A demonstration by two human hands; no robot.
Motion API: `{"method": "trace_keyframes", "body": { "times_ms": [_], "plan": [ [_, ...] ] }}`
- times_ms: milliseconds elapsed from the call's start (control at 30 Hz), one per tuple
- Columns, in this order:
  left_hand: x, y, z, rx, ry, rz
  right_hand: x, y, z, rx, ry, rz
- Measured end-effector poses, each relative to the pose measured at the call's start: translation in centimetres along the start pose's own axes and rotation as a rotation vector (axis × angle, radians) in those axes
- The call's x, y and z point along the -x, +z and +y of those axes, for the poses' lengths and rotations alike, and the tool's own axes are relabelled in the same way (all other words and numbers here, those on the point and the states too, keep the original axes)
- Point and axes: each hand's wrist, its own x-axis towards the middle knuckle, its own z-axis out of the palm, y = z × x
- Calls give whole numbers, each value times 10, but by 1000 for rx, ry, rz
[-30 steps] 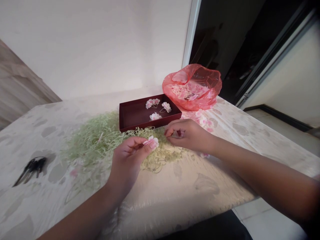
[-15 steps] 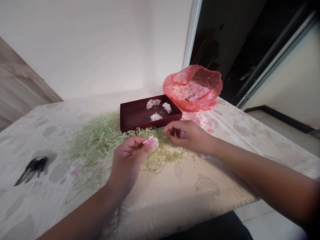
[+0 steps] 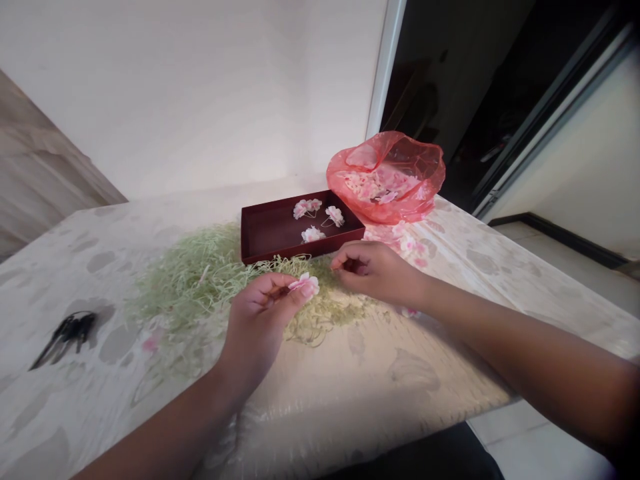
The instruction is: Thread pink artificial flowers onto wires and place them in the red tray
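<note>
Between the thumb and fingers of my left hand is a pink and white flower. To its right my right hand has its fingertips pinched together; whatever they hold, if anything, is too small to make out. Pale green stringy strands lie heaped beneath and to the left of my hands. Just behind stands an open dark red box, with several pink-white flowers on wire stems in its right half. Behind and right, a translucent red plastic bag holds many pink petals or flowers.
A bunch of keys lies on the patterned tablecloth at the left. More pink flowers rest behind my right wrist, near the bag. A white wall rises behind the table, and a dark doorway is at the right.
My right hand's fingertips have drawn closer together. The flower in my left hand has turned slightly and moved a touch to the right.
</note>
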Motion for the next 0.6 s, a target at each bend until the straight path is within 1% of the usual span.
{"method": "trace_keyframes", "body": {
  "times_ms": [100, 200, 267, 333, 400, 500, 600],
  "plan": [
    [0, 0, 0, -12, 0, -2, -1, 1, 1, -52, 5, 13],
    [-1, 0, -1, 1, -4, -11, -2, 1, 0, -112, -3, 59],
    [-1, 0, -1, 14, -4, -17, -1, 2, -3, -173, 43, 91],
    [0, 0, -1, 8, -7, -12, 1, 2, -6, -269, 126, 107],
    [0, 0, 0, -3, -14, -1, 3, 3, -11, -404, 202, 92],
    [1, 0, 0, 11, -26, 8, 3, 4, -18, -595, 271, 52],
    [1, 0, -1, 19, -33, 20, 2, 4, -21, -644, 308, 27]
  ]
}}
